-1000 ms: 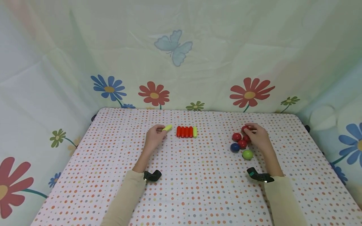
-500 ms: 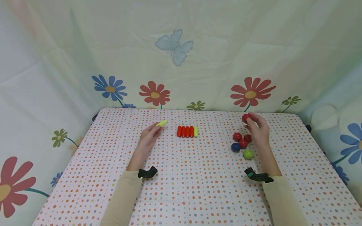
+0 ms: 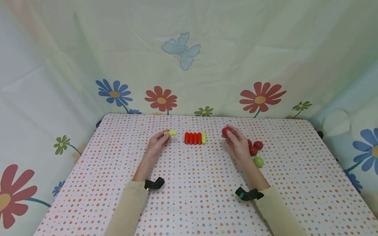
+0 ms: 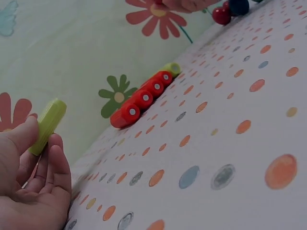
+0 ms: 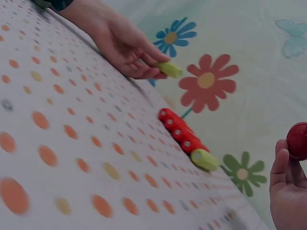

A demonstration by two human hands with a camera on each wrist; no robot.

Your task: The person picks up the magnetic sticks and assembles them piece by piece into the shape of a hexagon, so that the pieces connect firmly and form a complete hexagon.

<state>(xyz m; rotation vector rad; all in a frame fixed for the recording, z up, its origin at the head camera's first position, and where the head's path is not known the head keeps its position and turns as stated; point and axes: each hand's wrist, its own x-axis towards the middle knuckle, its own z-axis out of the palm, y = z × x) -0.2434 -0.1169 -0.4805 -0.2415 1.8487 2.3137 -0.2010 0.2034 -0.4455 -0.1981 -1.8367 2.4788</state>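
Observation:
My left hand (image 3: 156,143) pinches a short yellow-green ribbed stick (image 3: 172,133) between thumb and fingers, raised over the dotted tablecloth in the left wrist view (image 4: 52,117). My right hand (image 3: 240,146) grips a shiny dark red ball (image 3: 226,132) at its fingertips, held up in the right wrist view. Between the hands lies a side-by-side row of several red sticks (image 3: 193,138) with pale round spots on their ends. A second yellow-green stick (image 3: 203,138) closes that row on the right.
Right of the right forearm sit several red balls (image 3: 258,145) and a green ball (image 3: 259,162). A dark blue ball (image 4: 238,6) shows in the left wrist view but is hidden in the head view. A flowered curtain (image 3: 224,65) rises behind the dotted tablecloth (image 3: 200,196).
My right hand has lifted a red ball from the cluster and carried it left toward the row. My left hand has drawn slightly left with the yellow-green stick, which now lies more level.

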